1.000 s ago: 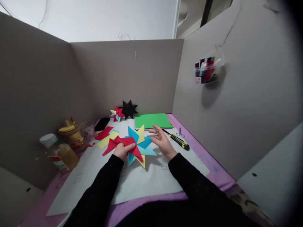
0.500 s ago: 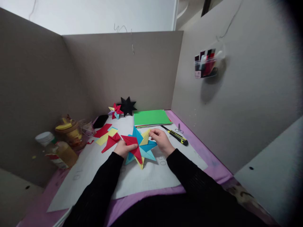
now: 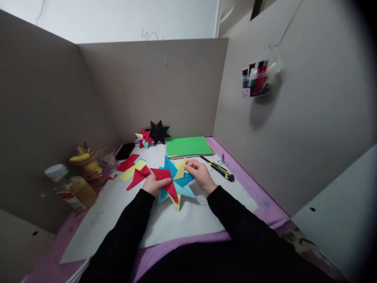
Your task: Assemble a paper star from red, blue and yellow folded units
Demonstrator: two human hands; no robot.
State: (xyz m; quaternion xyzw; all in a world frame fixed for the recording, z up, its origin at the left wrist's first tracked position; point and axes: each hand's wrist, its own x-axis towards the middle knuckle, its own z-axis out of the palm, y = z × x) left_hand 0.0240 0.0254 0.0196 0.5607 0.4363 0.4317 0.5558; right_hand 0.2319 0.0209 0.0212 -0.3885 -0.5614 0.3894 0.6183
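Observation:
A folded paper star [image 3: 183, 181] with blue, red and yellow points is held above the white sheet on the table. My left hand [image 3: 154, 184] is closed on its red part, thumb lying across the front and the other fingers hidden behind. At the star's upper right, my right hand [image 3: 200, 175] pinches the edge of a yellow point between thumb and fingers. Just left of my left hand lies a folded red paper piece [image 3: 137, 179], beside a yellow paper strip [image 3: 129, 171] and a flat red paper [image 3: 127, 163].
Behind the hands lies a stack of green paper [image 3: 190, 146]. To the right are a utility knife [image 3: 220, 171] and scissors [image 3: 223, 160]. A bottle [image 3: 75, 190], a decorated pot [image 3: 90, 167] and a phone [image 3: 125, 151] stand or lie left. Two finished stars, one black star [image 3: 159, 132], lean at the back.
The star has turned very slightly in my hands, its yellow upper point shifting a little left and up. Both hands keep their hold in nearly the same place.

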